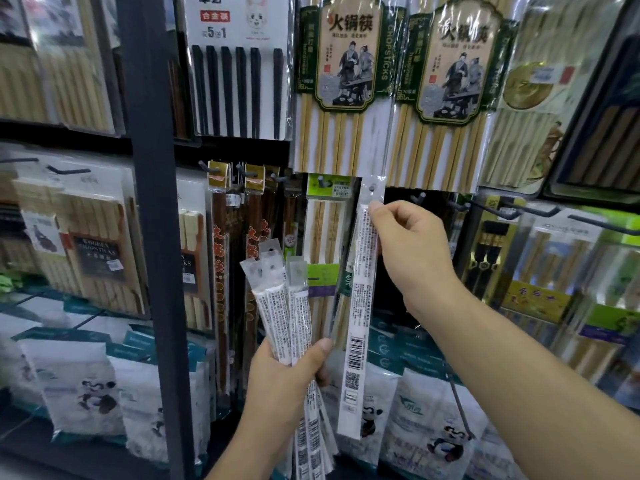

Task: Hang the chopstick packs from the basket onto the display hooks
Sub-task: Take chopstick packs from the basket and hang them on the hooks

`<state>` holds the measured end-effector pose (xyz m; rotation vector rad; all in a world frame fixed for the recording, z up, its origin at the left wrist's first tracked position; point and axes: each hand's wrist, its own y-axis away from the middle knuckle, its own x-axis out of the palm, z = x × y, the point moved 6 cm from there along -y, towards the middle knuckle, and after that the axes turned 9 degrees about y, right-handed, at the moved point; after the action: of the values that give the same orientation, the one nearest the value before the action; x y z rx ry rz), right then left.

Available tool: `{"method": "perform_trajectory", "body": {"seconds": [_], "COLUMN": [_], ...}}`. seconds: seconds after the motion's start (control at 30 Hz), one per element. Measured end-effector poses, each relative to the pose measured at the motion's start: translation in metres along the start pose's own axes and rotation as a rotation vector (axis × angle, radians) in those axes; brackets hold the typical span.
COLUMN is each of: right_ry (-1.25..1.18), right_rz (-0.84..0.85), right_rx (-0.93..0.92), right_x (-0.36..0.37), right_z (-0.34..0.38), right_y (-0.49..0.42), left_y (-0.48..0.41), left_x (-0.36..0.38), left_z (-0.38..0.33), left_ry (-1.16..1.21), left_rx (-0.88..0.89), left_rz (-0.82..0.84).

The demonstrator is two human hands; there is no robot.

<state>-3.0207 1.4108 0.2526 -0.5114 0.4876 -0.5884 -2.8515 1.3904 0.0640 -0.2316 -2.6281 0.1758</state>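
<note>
The rack fills my view. My right hand is raised to it, thumb and fingers pinching one pack near its top. The pack hangs upright, its hole near a bare hook. My left hand sits lower, curled around a fanned bundle of at least three packs, tabs up.

Left hand: low, forearm upright, thumb and fingers curled round bundle of slim white chopstick packs. Right hand: raised, fingertips pinching single long white chopstick pack near top.
</note>
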Motion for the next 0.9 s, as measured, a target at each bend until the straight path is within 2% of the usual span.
{"method": "perform_trajectory", "body": {"seconds": [0.13,0.4,0.9], "right_ry": [-0.007,0.051,0.106], "right_rz": [0.000,0.003,-0.006], "right_rx": [0.031,0.053,0.058], "right_x": [0.001,0.002,0.002], "right_z": [-0.005,-0.008,-0.016], "right_y": [-0.001,-0.003,-0.003], "left_y": [0.000,0.003,0.007], "left_x": [-0.001,0.008,0.008], "left_z": [-0.001,-0.006,-0.011], "left_ry": [-0.053,0.025,0.027], "left_rx": [0.002,-0.010,-0.020], "left_rz": [-0.011,0.036,0.011]}}
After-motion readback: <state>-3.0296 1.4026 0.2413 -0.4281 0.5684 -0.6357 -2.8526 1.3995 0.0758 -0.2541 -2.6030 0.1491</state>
